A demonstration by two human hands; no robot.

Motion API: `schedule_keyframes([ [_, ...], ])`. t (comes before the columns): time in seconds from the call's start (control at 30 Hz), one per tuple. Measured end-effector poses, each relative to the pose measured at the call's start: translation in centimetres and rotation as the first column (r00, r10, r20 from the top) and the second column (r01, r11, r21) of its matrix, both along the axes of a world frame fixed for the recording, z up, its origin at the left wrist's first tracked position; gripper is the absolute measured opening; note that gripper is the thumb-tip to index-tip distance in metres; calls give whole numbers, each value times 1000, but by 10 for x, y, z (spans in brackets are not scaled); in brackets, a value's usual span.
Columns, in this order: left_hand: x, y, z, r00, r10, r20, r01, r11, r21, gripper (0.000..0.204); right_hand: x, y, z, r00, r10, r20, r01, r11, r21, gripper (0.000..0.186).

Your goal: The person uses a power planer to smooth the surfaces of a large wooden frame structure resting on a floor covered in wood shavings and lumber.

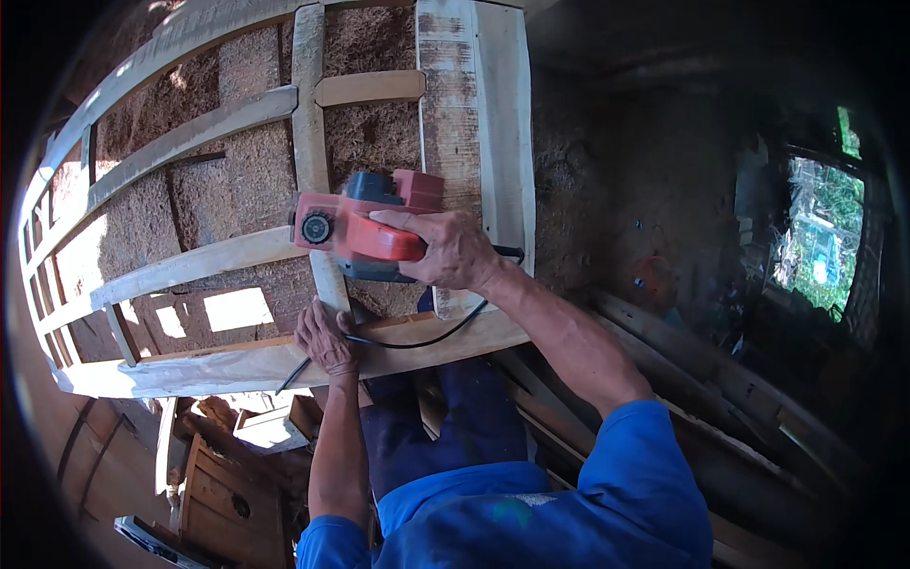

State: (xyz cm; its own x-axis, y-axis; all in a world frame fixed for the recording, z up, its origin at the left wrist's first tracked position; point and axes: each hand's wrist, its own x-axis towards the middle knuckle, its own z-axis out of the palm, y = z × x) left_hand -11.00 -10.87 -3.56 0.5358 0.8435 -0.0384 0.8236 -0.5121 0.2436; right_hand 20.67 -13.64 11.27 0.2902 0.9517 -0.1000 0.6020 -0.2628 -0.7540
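My right hand (457, 249) is closed around the handle of a red and dark electric hand planer (379, 228). The planer sits on a wooden door-like frame (199, 368), across an upright slat and beside the wide, rough-faced end board (449, 114). Below it, my left hand (325, 339) lies on the near rail where that slat meets it, fingers stretched over the wood. A black power cord (431, 341) loops from the planer's rear along the near rail and passes by my left hand, dropping over the edge.
Wood shavings (256, 171) cover the surface beneath the frame's openings. Long boards (701, 398) lie at the lower right. A brown wooden panel (223, 493) and offcuts are on the floor at lower left. At far right is a bright window (823, 232) in a dark wall.
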Motion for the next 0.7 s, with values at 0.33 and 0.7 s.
schedule_keyframes([
  [0.33, 10, 0, 17, 988, -108, 112, 92, 986, 141, 82, 125, -220, 7, 983, -181, -11, 174, 960, -220, 64],
  [0.7, 13, -8, 21, 998, -28, -62, 31, 998, 58, 96, 138, -177, -3, 997, 67, -28, -72, 976, -203, 71],
])
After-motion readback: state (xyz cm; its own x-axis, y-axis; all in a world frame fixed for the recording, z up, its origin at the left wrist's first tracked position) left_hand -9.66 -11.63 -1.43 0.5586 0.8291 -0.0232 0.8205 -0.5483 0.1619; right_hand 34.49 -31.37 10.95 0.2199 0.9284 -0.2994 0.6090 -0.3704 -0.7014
